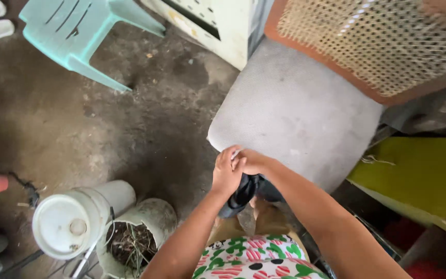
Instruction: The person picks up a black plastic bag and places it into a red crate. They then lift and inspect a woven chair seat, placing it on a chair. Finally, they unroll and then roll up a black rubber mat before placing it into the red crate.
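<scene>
Both hands, left (226, 173) and right (251, 161), are clasped together around something small and whitish (236, 153), just over a grey cushion (295, 113).

Looks like a home yard or porch: a bare dirt floor (104, 119) is seen, with a plastic chair (78, 31) left of a worn grey seat (295, 113), and potted plants (130, 243) and a white bucket (68, 222) kept below-left of it.

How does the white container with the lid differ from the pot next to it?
The white lidded container lies tilted with its round lid on; the pot stands upright and open, holding dark soil and dry stems. The container is smooth, the pot grubby. Both are pale, round and touching on the floor.
</scene>
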